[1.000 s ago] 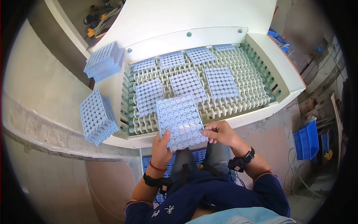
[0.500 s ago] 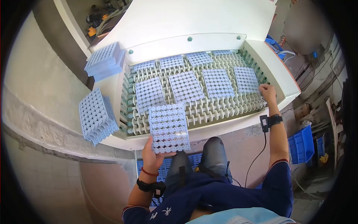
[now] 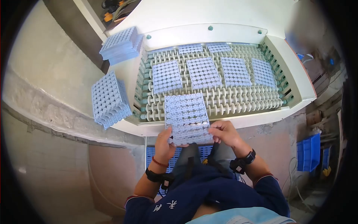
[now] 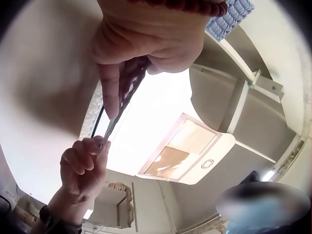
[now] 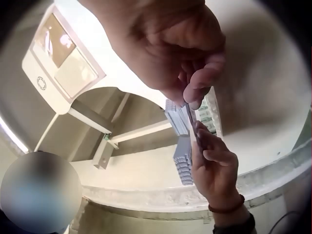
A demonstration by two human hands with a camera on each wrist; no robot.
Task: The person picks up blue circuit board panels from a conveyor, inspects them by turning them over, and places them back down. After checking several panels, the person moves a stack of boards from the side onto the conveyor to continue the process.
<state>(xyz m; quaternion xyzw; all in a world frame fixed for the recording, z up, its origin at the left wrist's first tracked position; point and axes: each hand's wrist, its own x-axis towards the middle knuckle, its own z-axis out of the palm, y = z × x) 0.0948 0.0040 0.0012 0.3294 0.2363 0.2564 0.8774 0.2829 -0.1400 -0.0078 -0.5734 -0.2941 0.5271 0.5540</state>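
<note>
Low in front of the machine, my left hand (image 3: 164, 145) holds a few light-blue perforated panels (image 3: 186, 112), its thumb over the left edge and its fingers beneath. My right hand (image 3: 225, 133) pinches the right edge near the lower corner between thumb and fingertips. In the right wrist view the held panels (image 5: 191, 119) appear edge-on as a thin strip between both hands. Beyond them, a row of similar panels, among them a left one (image 3: 167, 75) and a rightmost one (image 3: 263, 72), lies flat on the rollers (image 3: 220, 108).
Two stacks of panels, an upper one (image 3: 119, 39) and a tilted lower one (image 3: 106, 93), rest on the machine's left ledge. More panels (image 3: 190, 48) lie at the back below the white cover (image 3: 223, 13). A blue crate (image 3: 308, 151) stands at the right.
My right hand went from the held panels to the right end of the rollers, where a fourth panel now lies in the row, and came back to the edge. The panels on the rollers have shifted backward.
</note>
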